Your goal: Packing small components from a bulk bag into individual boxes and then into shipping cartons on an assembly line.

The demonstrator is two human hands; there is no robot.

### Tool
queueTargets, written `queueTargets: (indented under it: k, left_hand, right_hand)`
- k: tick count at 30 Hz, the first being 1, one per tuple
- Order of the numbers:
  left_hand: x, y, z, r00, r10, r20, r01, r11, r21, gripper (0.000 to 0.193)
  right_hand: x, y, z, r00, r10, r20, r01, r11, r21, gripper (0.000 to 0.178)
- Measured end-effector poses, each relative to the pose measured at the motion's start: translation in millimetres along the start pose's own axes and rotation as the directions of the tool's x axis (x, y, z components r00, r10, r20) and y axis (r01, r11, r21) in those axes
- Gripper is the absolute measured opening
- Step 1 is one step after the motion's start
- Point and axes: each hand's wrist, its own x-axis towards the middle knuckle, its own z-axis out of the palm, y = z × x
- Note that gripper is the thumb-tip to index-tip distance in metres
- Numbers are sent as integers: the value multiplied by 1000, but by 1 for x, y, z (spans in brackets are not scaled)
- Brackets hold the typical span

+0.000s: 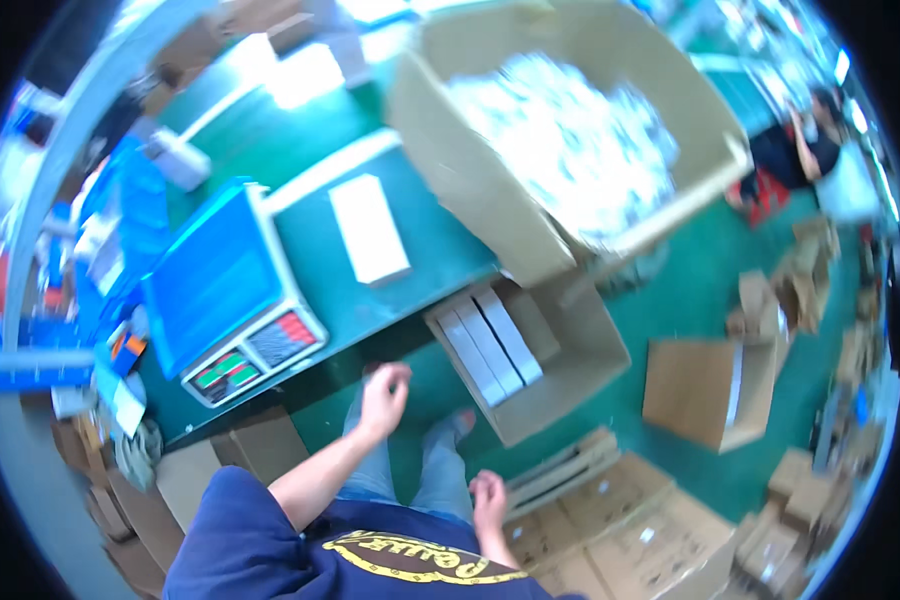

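My left hand (384, 397) is raised in front of my body, short of the table's near edge, its fingers curled in; nothing shows in it. Lower and to the right, my right hand (488, 500) hangs beside my leg, fingers loosely bent and slightly apart, holding nothing I can see. A long white box (369, 228) lies on the green table (432, 240). To its left is a scale with a blue pan (220, 285) and a keypad at the front. An open carton (595, 355) beside the table holds several slim white boxes (490, 345) standing side by side.
A large open carton (460, 190) full of wrapped, silvery-white pieces rises at the table's right end. Closed cartons (660, 535) stand at my right, near a wooden pallet (565, 470). Another open carton (692, 390) is on the green floor. A person (795, 150) sits at the far right.
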Motion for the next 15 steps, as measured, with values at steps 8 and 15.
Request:
queueTargets:
  k: [8,15]
  left_hand:
    - [9,116,-239,907,418,-57,-419,908,1,11]
    - [203,-14,-460,741,12,-671,-193,962,-196,65]
  right_hand:
    - [-33,-150,151,570,165,805,115,954,-278,24]
    - [-20,-155,261,585,228,778,67,943,-327,29]
